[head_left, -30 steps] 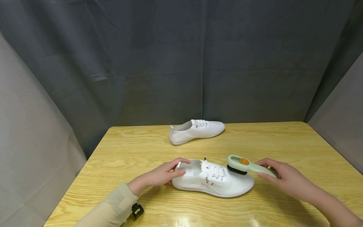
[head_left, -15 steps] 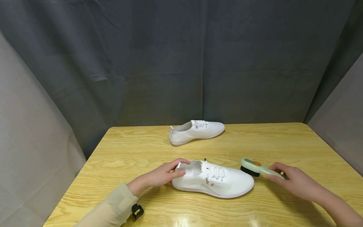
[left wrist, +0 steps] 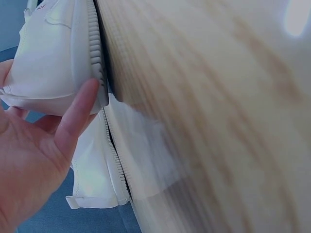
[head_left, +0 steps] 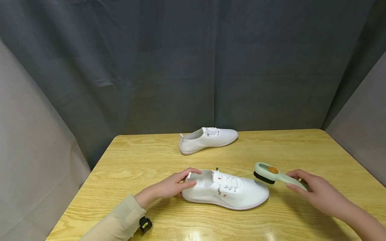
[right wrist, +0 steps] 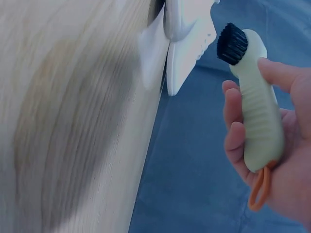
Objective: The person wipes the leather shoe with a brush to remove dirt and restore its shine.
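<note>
In the head view a white lace-up shoe [head_left: 248, 192] sits on the wooden table, its toe to the right. My left hand [head_left: 173, 184] grips its heel, thumb and fingers around the collar; the left wrist view shows fingers against the heel and sole edge of that shoe [left wrist: 51, 63]. My right hand [head_left: 316, 190] holds a pale green shoe brush [head_left: 281, 176] by the handle. Its black bristles face down, a little above and right of the toe, apart from it. Fingers curl round the ribbed handle [right wrist: 262, 126] in the right wrist view, where an orange loop hangs from its end.
A second white shoe [head_left: 208, 140] stands farther back on the table [head_left: 144, 157], toe to the right. Behind the table hangs a dark grey curtain [head_left: 169, 73]. A small black object [head_left: 145, 224] is beside the left sleeve.
The brush has moved from over the shoe's toe to the right, then risen slightly in my right hand. My left hand and both shoes have stayed put.
</note>
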A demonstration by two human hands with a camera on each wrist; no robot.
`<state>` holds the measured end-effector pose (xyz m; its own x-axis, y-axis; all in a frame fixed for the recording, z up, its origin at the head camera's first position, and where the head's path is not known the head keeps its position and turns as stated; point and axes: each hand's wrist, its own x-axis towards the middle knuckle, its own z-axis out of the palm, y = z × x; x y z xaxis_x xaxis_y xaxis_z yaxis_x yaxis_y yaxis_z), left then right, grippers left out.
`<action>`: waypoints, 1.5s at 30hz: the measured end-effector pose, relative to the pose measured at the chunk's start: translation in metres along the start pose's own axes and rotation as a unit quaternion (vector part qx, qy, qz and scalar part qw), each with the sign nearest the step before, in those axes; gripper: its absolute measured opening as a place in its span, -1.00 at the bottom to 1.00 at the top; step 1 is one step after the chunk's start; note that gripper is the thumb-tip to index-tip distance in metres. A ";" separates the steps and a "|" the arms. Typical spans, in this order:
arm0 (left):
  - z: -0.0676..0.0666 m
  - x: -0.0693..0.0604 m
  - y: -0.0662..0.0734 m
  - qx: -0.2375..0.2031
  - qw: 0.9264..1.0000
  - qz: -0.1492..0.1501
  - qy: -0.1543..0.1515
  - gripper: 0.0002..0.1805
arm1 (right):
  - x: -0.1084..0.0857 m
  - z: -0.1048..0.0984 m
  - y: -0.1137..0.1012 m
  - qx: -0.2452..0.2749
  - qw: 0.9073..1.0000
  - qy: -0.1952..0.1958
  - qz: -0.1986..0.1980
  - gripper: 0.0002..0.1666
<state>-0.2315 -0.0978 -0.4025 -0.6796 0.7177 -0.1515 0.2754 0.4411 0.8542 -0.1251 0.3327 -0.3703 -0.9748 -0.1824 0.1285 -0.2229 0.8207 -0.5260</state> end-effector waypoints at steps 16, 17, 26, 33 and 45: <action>0.001 0.000 0.000 -0.002 1.000 -0.002 0.001 -0.60 | 0.000 0.010 0.019 0.025 0.996 -0.081 0.035 -0.69; 0.001 0.000 0.000 -0.001 1.000 -0.002 0.000 -0.60 | 0.000 0.008 0.023 0.022 0.996 -0.081 0.038 -0.69; 0.000 -0.002 0.004 0.006 1.000 0.000 0.000 -0.58 | -0.010 0.002 0.024 0.007 0.998 -0.045 0.045 -0.70; 0.000 -0.004 0.007 0.005 1.000 0.005 0.002 -0.58 | -0.010 0.010 0.008 0.038 0.998 -0.048 0.001 -0.72; 0.001 -0.002 0.002 0.000 1.000 0.004 0.002 -0.58 | -0.019 0.010 0.029 0.039 0.993 -0.101 0.042 -0.77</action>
<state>-0.2293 -0.0979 -0.4007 -0.6795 0.7197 -0.1427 0.2813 0.4352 0.8552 -0.1134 0.3547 -0.3969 -0.9703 -0.2262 -0.0862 -0.1326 0.7947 -0.5924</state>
